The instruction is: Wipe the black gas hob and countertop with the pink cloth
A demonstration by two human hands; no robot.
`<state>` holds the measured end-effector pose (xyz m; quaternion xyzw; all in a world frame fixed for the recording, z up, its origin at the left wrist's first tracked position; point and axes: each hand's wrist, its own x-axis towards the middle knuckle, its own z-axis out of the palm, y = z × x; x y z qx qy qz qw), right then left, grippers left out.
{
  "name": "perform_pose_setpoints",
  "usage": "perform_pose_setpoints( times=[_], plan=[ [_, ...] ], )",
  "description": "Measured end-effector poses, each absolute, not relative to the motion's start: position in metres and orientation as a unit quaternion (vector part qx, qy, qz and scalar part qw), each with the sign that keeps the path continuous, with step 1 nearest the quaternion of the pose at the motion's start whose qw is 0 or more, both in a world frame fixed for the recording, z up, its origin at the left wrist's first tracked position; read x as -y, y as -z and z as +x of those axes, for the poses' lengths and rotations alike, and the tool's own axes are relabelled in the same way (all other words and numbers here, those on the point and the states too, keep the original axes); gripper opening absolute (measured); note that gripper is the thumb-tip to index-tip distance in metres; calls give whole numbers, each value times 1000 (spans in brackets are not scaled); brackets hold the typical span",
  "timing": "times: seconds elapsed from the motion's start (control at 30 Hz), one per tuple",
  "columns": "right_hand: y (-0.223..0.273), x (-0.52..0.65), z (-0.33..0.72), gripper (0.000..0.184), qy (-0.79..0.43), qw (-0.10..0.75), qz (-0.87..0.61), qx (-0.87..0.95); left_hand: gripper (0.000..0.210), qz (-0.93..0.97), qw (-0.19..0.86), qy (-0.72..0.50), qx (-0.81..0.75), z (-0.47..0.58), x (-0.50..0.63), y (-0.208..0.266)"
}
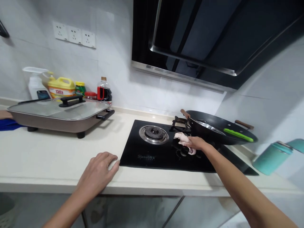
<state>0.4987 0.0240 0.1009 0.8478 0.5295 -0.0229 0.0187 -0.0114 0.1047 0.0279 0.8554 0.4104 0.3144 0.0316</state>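
My right hand (197, 143) is closed on a pale pinkish cloth (182, 138), bunched over the middle of the black glass gas stove (152, 160). Part of the cloth hangs down by a control knob (183, 151). To the left of it lies the bare round burner (154, 134), its pot support absent. My left hand (101, 167) lies on the counter by the stove's front left corner, fingers stretched out and holding nothing. Just behind my right hand, a black wok (201, 128) with wooden handles sits on the other burner, with a green-handled utensil (238, 135) in it.
A lidded electric pan (54, 122) stands on the left counter (99, 136). Behind it are a spray bottle (36, 84), a yellow jug (61, 87) and a dark sauce bottle (104, 90). A teal container (273, 157) stands right. Overhead hangs the range hood (182, 74). Another person's arm (6, 114) shows far left.
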Motion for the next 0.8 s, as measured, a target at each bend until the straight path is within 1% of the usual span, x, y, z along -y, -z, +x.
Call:
perform_pose_setpoints(
  times=[0.13,0.2,0.23,0.3,0.37,0.4,0.47,0.57,0.7,0.73,0.8],
  plan=[
    [-110,5,491,60,76,3,822,-564,36,858,20,-301,-416,-11,-104,-30],
    [-116,15,490,66,120,-5,801,-587,35,859,15,-299,-416,-11,-103,-31],
    [-118,19,489,73,145,-9,788,-599,35,859,14,-299,-414,-11,-104,-31],
    [-119,24,488,93,183,-15,768,-614,35,859,12,-306,-411,-11,-104,-31],
    [-116,24,487,111,177,-10,773,-609,35,859,12,-308,-408,-11,-104,-32],
    [-114,23,487,115,160,-1,781,-603,35,860,13,-307,-407,-11,-104,-32],
    [-111,18,486,114,126,25,790,-599,35,863,15,-303,-404,-11,-104,-32],
    [-108,6,487,102,92,53,784,-611,36,865,10,-304,-399,-11,-106,-30],
    [-105,-17,490,85,50,31,806,-588,37,867,0,-304,-395,-12,-109,-27],
    [-104,-26,490,82,43,21,813,-580,36,868,-1,-304,-393,-12,-110,-27],
    [-101,-46,491,83,36,1,823,-567,35,867,2,-305,-394,-12,-111,-27]
  ],
)
